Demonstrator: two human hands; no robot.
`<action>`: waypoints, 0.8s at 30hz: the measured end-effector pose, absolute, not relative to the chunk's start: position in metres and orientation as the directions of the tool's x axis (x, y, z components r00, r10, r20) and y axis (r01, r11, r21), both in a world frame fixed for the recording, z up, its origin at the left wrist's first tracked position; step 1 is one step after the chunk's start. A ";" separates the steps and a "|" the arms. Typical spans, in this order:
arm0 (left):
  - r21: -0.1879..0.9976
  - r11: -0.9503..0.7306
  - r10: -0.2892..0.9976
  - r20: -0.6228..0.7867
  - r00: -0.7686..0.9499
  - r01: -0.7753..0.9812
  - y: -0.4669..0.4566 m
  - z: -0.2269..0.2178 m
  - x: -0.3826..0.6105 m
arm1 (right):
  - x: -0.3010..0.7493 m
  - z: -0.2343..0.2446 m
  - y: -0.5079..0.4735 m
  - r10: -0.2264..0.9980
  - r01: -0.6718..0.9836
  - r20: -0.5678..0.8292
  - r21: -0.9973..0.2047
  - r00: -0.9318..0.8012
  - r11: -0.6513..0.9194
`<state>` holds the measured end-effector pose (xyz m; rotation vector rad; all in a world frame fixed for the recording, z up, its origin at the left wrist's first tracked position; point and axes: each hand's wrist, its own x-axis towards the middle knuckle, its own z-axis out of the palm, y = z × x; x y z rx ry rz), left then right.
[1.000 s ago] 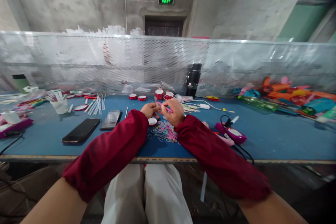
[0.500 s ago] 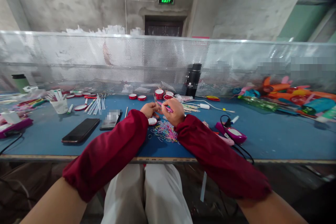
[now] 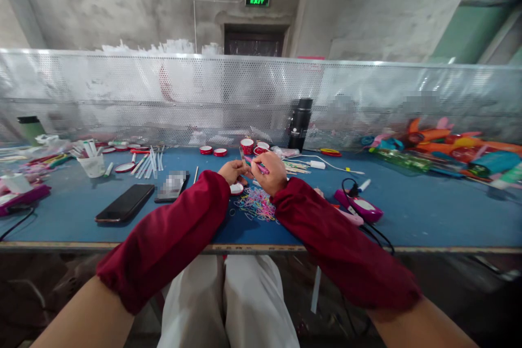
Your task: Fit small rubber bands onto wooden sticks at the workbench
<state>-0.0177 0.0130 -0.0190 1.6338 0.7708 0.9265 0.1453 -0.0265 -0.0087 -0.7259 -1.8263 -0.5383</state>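
Observation:
My right hand (image 3: 272, 173) is closed around a slim pink pen-like tool (image 3: 262, 168), tilted with its tip toward the left hand. Fingers pinched, my left hand (image 3: 230, 171) meets the tool's tip; a thin pale piece shows at its fingertips, too small to name. Below the hands lies a loose pile of small coloured rubber bands (image 3: 258, 205). A shallow white dish (image 3: 236, 189) sits partly under the left fingers. Behind the hands stand a red patterned cup (image 3: 247, 145) and a similar red container (image 3: 261, 148).
Two phones, a black one (image 3: 125, 203) and another (image 3: 172, 186), lie left of my arms. Farther left, a white cup (image 3: 91, 165) holds pens. Behind are a black thermos (image 3: 300, 126) and a perforated metal screen (image 3: 196, 92). A purple device (image 3: 362, 207) with cables lies right.
Both hands keep almost the same place and grip, with the pink tool still between them. The camera view has shifted very slightly.

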 end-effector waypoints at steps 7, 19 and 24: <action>0.974 -0.224 0.858 0.178 0.482 0.039 0.014 -0.020 -0.018 | 0.146 -0.008 -0.027 0.252 0.703 0.929 0.011 -0.270 0.712; 0.974 -0.224 0.864 0.181 0.471 0.037 0.011 -0.018 -0.017 | 0.145 -0.007 -0.029 0.264 0.713 0.925 0.011 -0.274 0.701; 0.971 -0.237 0.866 0.191 0.463 0.043 0.011 -0.018 -0.017 | 0.145 -0.009 -0.028 0.279 0.709 0.920 -0.003 -0.274 0.705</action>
